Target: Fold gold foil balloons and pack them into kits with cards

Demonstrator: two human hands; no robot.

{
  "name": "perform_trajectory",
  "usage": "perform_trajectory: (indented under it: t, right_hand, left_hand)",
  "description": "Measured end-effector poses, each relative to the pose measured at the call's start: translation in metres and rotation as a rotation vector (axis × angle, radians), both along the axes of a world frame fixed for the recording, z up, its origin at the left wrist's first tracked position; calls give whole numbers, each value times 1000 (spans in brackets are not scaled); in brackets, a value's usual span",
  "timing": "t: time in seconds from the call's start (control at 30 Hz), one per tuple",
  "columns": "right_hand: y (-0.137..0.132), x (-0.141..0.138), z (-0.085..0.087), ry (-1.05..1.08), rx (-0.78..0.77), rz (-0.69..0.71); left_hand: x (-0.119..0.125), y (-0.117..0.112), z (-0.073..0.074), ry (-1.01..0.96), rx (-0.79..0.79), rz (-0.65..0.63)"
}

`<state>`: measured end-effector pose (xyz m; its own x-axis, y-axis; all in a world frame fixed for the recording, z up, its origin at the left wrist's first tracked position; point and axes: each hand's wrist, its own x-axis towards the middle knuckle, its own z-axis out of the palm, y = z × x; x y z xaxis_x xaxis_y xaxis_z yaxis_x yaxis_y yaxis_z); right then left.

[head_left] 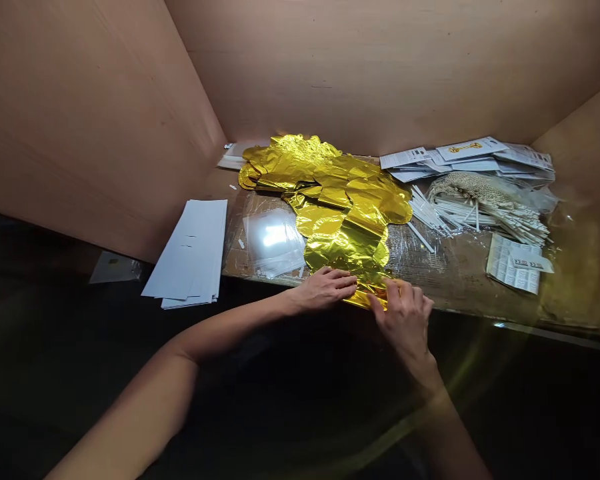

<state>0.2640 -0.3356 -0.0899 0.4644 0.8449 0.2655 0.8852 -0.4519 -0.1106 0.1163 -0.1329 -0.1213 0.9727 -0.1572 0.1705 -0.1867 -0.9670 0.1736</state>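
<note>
A heap of gold foil balloons [337, 213] runs from the upper middle of the frame down to the near edge of a wooden table [460, 280], and its lowest end lies under both hands. The left hand [325, 290] rests on the foil with its fingers flat and unclenched, pressing rather than grasping. The right hand [403, 320] sits just beside it, its fingers curled over a folded foil edge. The view there is poor, so I can't tell whether that hand truly pinches the foil.

A stack of white paper strips [190, 253] lies at the left, partly over the table edge. Clear plastic sleeves [275, 243] lie beside the foil. To the right are a pile of printed cards [465, 157], a bundle of white sticks [480, 220], and a printed leaflet [513, 263]. Cardboard walls [380, 67] rise behind.
</note>
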Motion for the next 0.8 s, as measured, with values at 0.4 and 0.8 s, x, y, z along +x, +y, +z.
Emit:
perform_trajectory:
  t: [0.4,0.8]
  right_hand:
    - [45,61,26,980,83,140]
    - [39,-26,10,1535,406,31]
  left_hand:
    - [-2,4,45,-416,-863,572]
    - [-26,-25,41,-19,-1797,436]
